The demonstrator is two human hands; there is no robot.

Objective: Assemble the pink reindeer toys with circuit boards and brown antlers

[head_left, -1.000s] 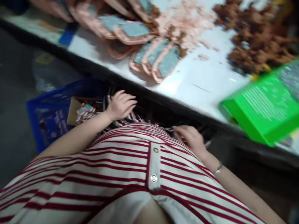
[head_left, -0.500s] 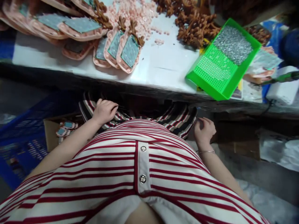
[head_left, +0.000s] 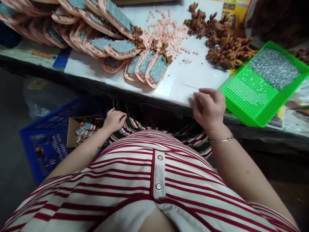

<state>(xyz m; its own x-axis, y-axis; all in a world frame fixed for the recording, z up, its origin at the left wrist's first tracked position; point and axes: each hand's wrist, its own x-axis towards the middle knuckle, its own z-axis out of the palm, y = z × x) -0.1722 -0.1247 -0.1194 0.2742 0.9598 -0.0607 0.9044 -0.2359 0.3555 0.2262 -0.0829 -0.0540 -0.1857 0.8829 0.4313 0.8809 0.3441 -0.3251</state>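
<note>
My left hand (head_left: pixel 114 120) rests on my lap, fingers loosely laid over the striped trousers, holding nothing that I can see. At the table's front edge, my right hand (head_left: pixel 209 108) is raised with curled fingers and no object showing in them. It is just left of a green perforated basket (head_left: pixel 256 114) that holds many small silvery metal pieces (head_left: pixel 274 68), probably screws. Left of that hand, pink plastic shells with grey-blue panels (head_left: pixel 156 71) lie overlapping on the white tabletop, some with brown antler-shaped parts (head_left: pixel 166 53) at the top.
A heap of small pink pieces (head_left: pixel 169 35) and a pile of brown antler-shaped parts (head_left: pixel 224 48) lie farther back. Below the table at left, a cardboard box (head_left: pixel 71 132) with small panelled pieces stands by a blue crate (head_left: pixel 31 138). A large dark-filled container (head_left: pixel 248 22) is at back right.
My right hand has risen from beside my lap to the table edge. My left hand stays on my lap. The view has shifted left, so the table's things appear farther right.
</note>
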